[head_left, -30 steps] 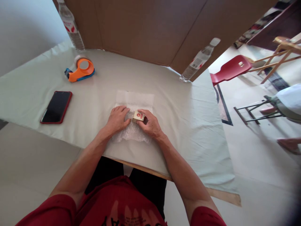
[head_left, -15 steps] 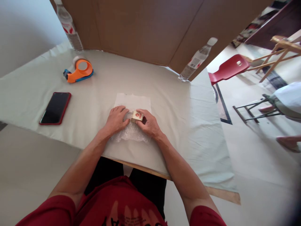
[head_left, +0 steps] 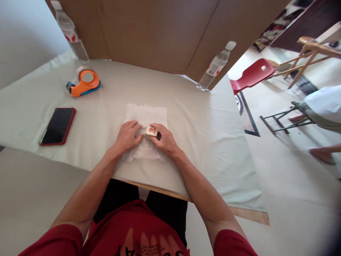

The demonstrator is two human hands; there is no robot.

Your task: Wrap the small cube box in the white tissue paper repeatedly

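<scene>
A small cream box with red print (head_left: 151, 131) is gripped between the thumb and fingers of my right hand (head_left: 165, 139). Beneath it lies a sheet of bubble wrap (head_left: 145, 151), spread on the cloth-covered table. My left hand (head_left: 128, 136) rests flat on the wrap's left side, fingers extended and thumb pointing toward the box. Past both hands, a flat white sheet (head_left: 146, 112) shows; whether it is part of the wrap I cannot tell.
An orange tape dispenser (head_left: 86, 83) and a red-edged phone (head_left: 58, 126) lie to the left. Water bottles (head_left: 70, 33) (head_left: 216, 67) stand against a cardboard panel (head_left: 154, 35). Off the table's right side are a red chair (head_left: 253, 75) and a seated person (head_left: 325, 108).
The whole view has shifted slightly, so the scene sits a little further left. Both hands and the box keep nearly the same places on the wrap.
</scene>
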